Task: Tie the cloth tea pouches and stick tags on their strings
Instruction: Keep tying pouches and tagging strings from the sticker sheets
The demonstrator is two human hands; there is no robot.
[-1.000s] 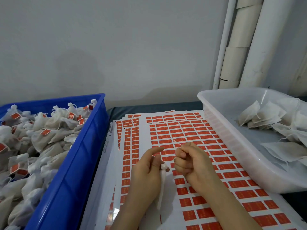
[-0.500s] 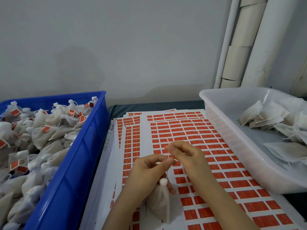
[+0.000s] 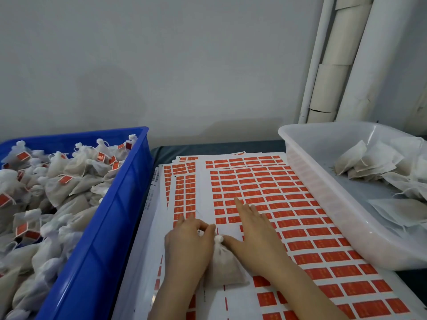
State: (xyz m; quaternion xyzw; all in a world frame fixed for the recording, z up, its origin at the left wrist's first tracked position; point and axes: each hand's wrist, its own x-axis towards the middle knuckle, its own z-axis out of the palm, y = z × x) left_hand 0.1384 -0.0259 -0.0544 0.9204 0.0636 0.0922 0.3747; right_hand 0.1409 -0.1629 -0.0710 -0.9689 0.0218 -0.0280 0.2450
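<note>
Down on the sticker sheet [image 3: 288, 204], the tied tea pouch [image 3: 223, 266] lies between both hands, knotted top pointing away. The left hand [image 3: 188, 243] rests against its side, fingers curled by the knot; whether they pinch the string I cannot tell, as it is too thin to see. The right hand [image 3: 255, 229] lies flat, fingers straight, on the orange tags [image 3: 300, 233]. The blue crate [image 3: 111, 204] and clear tub [image 3: 323, 181] are cut off by the frame edges.

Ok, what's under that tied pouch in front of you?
The pouch lies on the top sticker sheet, on a white strip bare of red tags. More sheets lie fanned beneath. Whatever is directly under the pouch is covered.
</note>
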